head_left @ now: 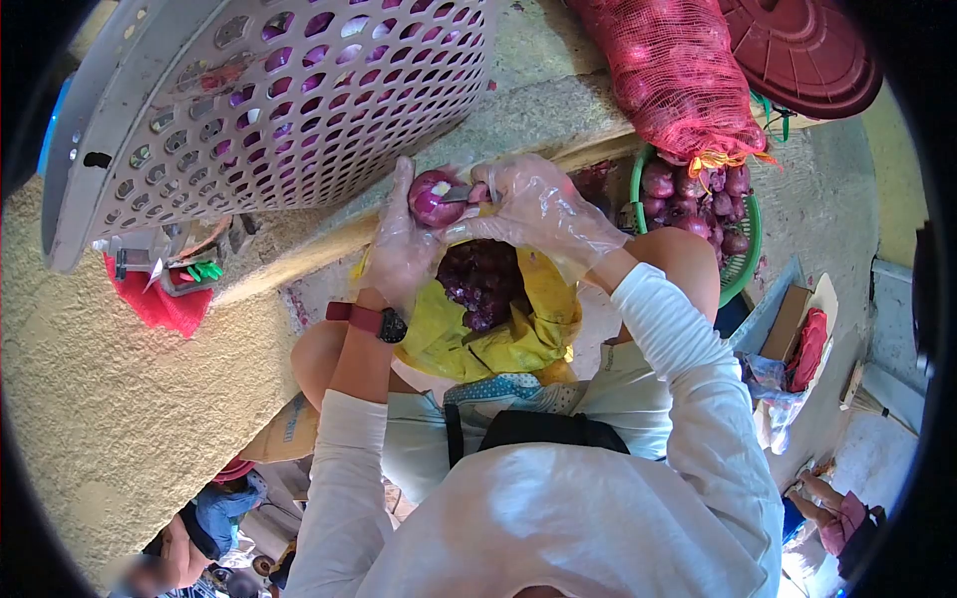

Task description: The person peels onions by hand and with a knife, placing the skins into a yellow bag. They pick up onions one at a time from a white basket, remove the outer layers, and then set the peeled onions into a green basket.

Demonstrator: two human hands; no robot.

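Observation:
A red onion is gripped in my left hand, which wears a clear plastic glove and has a dark red watch strap at its wrist. My right hand, also gloved, is closed around a small knife. The knife's short blade lies against the onion's right side; most of its handle is hidden by the fingers. Below both hands, between my knees, sits an open yellow bag holding a dark purple heap, perhaps onion skins.
A large grey perforated basket with purple contents stands at upper left. Right of my hands are a green basket of red onions, a red mesh sack and a maroon lid. A concrete ledge runs beyond me. Other people are behind.

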